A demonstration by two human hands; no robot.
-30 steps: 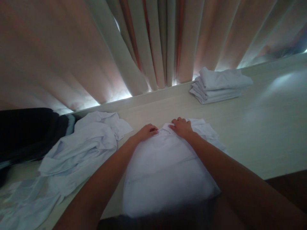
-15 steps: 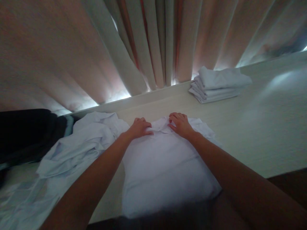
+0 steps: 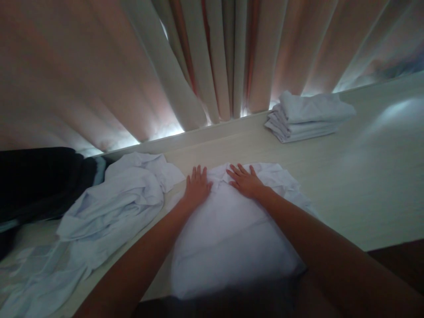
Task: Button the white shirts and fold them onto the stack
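A white collared shirt (image 3: 228, 234) lies spread on the pale table in front of me, its collar end away from me and its lower part at the near edge. My left hand (image 3: 198, 185) rests flat on the shirt's left shoulder, fingers spread and pointing away. On the other side of the collar, my right hand (image 3: 244, 180) lies flat with its fingers apart, touching the fabric. Neither hand grips the cloth. Part of the shirt's right side is hidden under my right forearm.
A heap of crumpled white cloth (image 3: 132, 194) lies to the left, beside a dark stack (image 3: 39, 185) of what looks like fabric. Folded white garments (image 3: 311, 117) are piled at the back right. Long curtains (image 3: 212, 57) hang behind the table (image 3: 361, 176).
Both hands have let go of the collar area they were pinching and now lie flat with fingers spread. The view has shifted slightly.
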